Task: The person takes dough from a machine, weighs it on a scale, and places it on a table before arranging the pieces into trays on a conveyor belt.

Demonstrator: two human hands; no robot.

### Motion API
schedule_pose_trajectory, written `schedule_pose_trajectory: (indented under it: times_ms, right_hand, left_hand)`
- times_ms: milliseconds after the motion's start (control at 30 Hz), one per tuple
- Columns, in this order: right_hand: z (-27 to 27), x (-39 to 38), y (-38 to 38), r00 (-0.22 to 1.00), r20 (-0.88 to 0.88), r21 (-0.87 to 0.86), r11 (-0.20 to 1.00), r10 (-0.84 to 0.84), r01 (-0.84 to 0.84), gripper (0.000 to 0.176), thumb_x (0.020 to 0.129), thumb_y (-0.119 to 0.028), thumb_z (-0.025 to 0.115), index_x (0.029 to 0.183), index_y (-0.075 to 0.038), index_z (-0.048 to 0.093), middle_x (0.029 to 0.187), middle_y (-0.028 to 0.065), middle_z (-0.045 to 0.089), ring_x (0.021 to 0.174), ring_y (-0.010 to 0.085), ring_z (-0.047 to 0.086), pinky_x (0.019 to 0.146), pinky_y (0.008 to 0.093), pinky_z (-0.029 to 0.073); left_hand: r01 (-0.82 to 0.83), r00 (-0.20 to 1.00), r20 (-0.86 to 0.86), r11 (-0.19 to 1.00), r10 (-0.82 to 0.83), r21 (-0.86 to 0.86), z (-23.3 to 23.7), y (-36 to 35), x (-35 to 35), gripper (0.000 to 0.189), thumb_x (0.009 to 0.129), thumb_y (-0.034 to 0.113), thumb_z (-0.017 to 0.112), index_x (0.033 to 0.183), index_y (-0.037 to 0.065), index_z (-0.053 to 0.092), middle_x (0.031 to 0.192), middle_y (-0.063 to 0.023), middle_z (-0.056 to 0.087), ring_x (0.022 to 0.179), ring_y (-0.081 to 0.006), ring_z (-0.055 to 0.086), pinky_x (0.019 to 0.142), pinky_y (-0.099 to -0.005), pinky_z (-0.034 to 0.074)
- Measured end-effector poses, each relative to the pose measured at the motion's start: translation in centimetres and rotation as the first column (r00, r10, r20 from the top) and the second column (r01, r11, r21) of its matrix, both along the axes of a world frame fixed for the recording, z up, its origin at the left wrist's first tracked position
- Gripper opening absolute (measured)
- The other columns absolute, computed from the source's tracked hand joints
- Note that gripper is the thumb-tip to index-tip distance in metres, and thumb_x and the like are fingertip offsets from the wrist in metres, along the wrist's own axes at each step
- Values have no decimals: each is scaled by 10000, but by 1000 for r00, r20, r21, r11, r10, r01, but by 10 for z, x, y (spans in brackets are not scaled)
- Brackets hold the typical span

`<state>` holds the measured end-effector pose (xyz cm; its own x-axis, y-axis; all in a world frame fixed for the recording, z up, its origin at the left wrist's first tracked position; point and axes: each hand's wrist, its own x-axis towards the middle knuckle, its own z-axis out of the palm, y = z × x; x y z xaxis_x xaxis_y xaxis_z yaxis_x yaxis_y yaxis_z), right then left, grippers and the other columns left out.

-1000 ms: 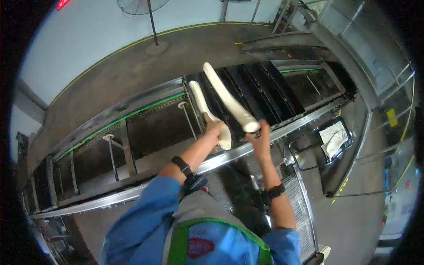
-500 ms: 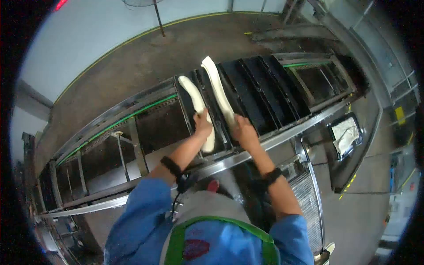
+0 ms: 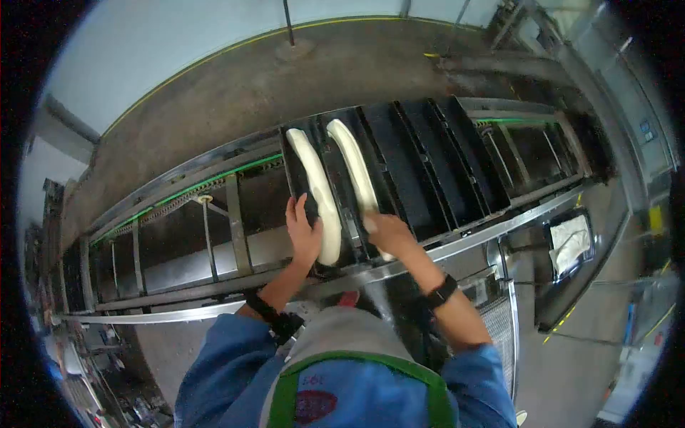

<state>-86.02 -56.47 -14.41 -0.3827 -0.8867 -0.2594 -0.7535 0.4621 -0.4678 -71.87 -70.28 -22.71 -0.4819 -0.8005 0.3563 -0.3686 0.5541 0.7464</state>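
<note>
Two long white dough rolls lie in neighbouring compartments of a black strap of loaf pans (image 3: 410,153). My left hand (image 3: 305,234) is at the near half of the left dough roll (image 3: 317,182), on its outer side. Its fingers are stretched and apart, and the palm edge touches the roll. My right hand (image 3: 391,235) is curled over the right dough roll (image 3: 354,167) close to its near end. A short tip of that roll shows below the hand. The fingertips of my right hand are partly hidden.
The pans sit across a metal conveyor frame (image 3: 235,214) with a green strip along its far side. A steel rail (image 3: 178,314) runs along the near edge. At the right, a dark tray (image 3: 571,246) holds a white cloth. A pole (image 3: 289,25) stands beyond.
My left hand has loosened from the left roll and opened at its side. The right roll, whose far end stuck out past the pan, now lies within its compartment.
</note>
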Motion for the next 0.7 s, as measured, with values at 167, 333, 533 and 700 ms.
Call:
schedule_pose_trajectory:
  times_ms: [167,333,533,700]
  right_hand:
    - [-72,-11,-35,973,-130,-321,937,-190,140,241,786,-80,428,1004,-68,526,840,202,545,818,340,552,725,421,445]
    - [-137,-15,-22,870,-73,-251,854,-487,456,371,752,-85,475,1109,-185,495,987,155,473,846,324,544,660,383,479]
    - [-46,22,235,680,-305,-656,665,-666,358,349,733,-65,497,1083,-77,486,933,164,519,863,330,535,737,410,452]
    - [-103,90,529,-194,-56,-129,-186,-979,974,200,837,-166,441,983,-97,559,940,121,574,894,254,540,765,408,436]
  left_hand:
    - [95,995,27,994,-93,-59,-19,-28,-11,607,629,8,594,1204,71,408,1218,-188,385,1126,-357,352,954,-429,280]
    - [272,961,-35,962,-273,-39,-28,3,-33,567,664,16,581,1201,26,400,1186,-213,370,1095,-360,350,945,-440,289]
    - [154,981,137,982,-139,-108,-23,35,-54,499,756,97,607,1209,138,402,1252,-225,279,1117,-373,341,888,-446,347]
    - [127,971,222,979,-89,-159,-42,21,-84,483,765,186,610,1204,177,409,1274,-227,273,1117,-403,361,840,-483,387]
